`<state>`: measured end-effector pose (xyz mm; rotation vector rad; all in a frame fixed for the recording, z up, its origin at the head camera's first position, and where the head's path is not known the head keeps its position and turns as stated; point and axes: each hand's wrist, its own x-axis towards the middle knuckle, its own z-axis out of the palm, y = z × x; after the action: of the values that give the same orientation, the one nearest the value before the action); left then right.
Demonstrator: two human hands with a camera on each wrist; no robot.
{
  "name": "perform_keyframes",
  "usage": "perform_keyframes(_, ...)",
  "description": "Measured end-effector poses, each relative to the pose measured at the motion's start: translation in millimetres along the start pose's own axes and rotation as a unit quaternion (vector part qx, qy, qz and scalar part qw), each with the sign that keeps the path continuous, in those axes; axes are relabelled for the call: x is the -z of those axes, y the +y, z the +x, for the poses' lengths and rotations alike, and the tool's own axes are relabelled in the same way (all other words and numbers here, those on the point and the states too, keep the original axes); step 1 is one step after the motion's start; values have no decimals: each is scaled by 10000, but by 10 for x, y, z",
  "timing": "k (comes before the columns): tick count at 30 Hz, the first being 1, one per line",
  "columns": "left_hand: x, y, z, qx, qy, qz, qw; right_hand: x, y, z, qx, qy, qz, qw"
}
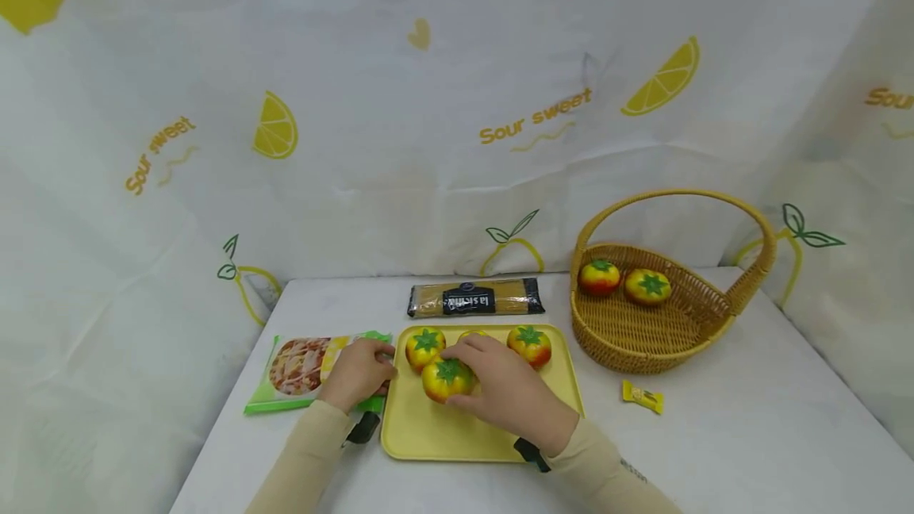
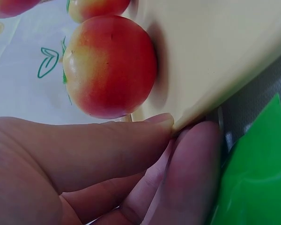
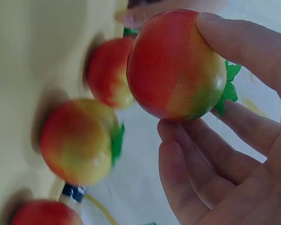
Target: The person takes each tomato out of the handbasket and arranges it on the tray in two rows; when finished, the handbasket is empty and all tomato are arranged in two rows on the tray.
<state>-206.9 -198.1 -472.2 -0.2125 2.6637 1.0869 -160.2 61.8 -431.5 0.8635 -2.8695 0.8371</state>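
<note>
My right hand (image 1: 510, 395) grips a red-and-yellow tomato (image 1: 443, 381) with a green leafy top, between thumb and fingers. The right wrist view shows this held tomato (image 3: 171, 65) raised off the tray surface. On the yellow tray (image 1: 446, 439), three similar tomatoes stand along the far side: a left tomato (image 1: 424, 345), a middle one mostly hidden behind my right hand, and a right tomato (image 1: 530, 345). My left hand (image 1: 357, 375) pinches the tray's left rim (image 2: 189, 123) between thumb and finger, beside a green food package.
A wicker basket (image 1: 646, 355) with a tall handle holds two tomatoes at the right. Behind the tray lies a pasta pack (image 1: 471, 298). The food package (image 1: 300, 367) lies left of the tray, and a small yellow wrapped candy (image 1: 643, 397) sits to its right.
</note>
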Motion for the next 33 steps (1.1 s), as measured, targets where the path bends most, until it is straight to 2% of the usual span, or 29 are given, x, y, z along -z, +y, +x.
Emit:
perform_keyframes(5,2,-5,-14,63,-17,-16,10000,-226,-68,11,36,-253,-31,9997)
perform_keyframes(11,-1,-17,-21,22,-14,-18,10000,-376,-116,27,-11,-428,-14,9991)
perform_keyframes(33,14,41,-50,-194,30,94,9998,-551,-137,30,278,-247,-235,9990)
